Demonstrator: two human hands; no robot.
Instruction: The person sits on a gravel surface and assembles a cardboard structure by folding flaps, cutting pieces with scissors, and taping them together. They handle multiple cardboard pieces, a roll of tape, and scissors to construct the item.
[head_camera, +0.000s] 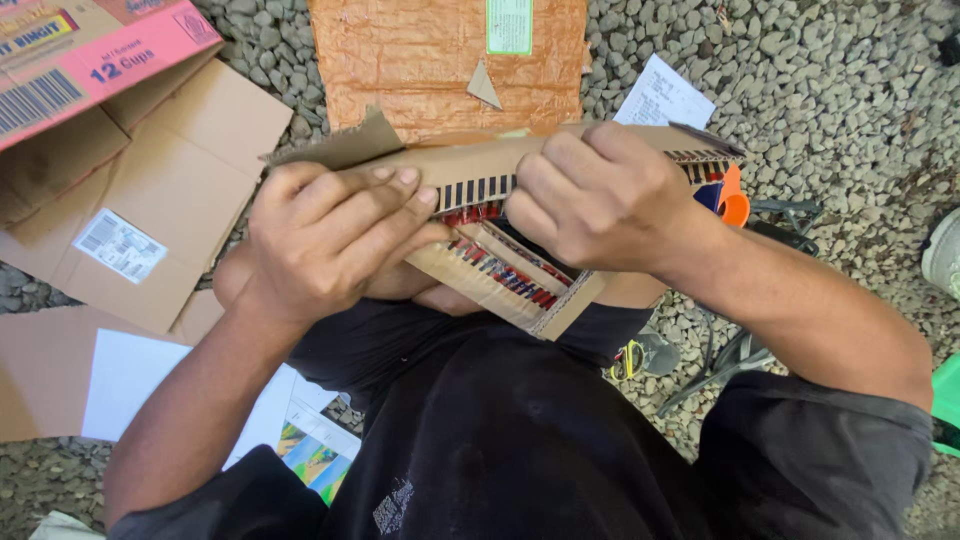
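Over gravel (820, 90), cardboard piece (480, 180) sits between left hand (330, 235) and right hand (600, 200).

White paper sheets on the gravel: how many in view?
3. One white paper sheet lies upper right, behind the cardboard piece held in both hands; one lies lower left on flat cardboard; one with a colour picture sits beside it. Others may be hidden.

I see gravel ground (830, 90) all round. Opened pink-printed carton (110, 120) far left, flat orange cardboard sheet (420, 60) ahead of me, white paper slip (662, 98) beside it, white sheet (125, 380) lower left, orange-handled tool (735, 205) right.
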